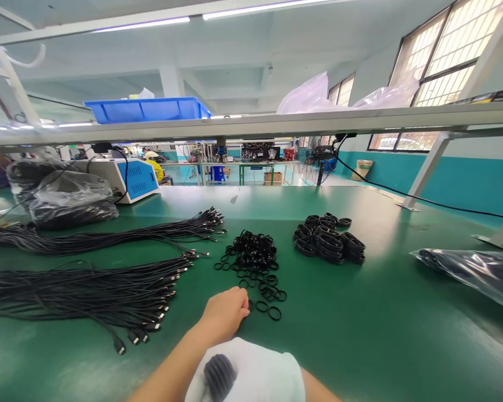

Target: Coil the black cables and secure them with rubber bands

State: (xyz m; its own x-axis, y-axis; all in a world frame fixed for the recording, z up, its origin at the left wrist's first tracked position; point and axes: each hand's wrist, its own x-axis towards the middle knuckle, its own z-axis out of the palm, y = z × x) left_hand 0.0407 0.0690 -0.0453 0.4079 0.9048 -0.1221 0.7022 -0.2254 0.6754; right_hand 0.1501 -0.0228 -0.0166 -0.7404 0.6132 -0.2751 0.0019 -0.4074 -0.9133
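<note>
My left hand [225,314] reaches forward over the green table [360,324], knuckles up and fingers curled down. Its fingertips are hidden and rest at the near edge of a scatter of small black rings [265,290]. A denser heap of the same rings [254,250] lies just beyond. Left of the hand lie two bundles of black cables with connector ends, the nearer bundle [88,293] and the farther bundle [109,239]. Only a strip of my right forearm [318,391] shows at the bottom edge; that hand is out of view. A white cloth [260,374] with a dark ribbed object [218,377] sits below my left wrist.
A pile of larger black coils [330,241] lies right of centre. Plastic bags of dark parts sit at the far left [62,195] and at the right edge [478,271]. A white and blue machine [132,177] stands at the back left. An overhead shelf rail [251,125] carries a blue bin [146,109].
</note>
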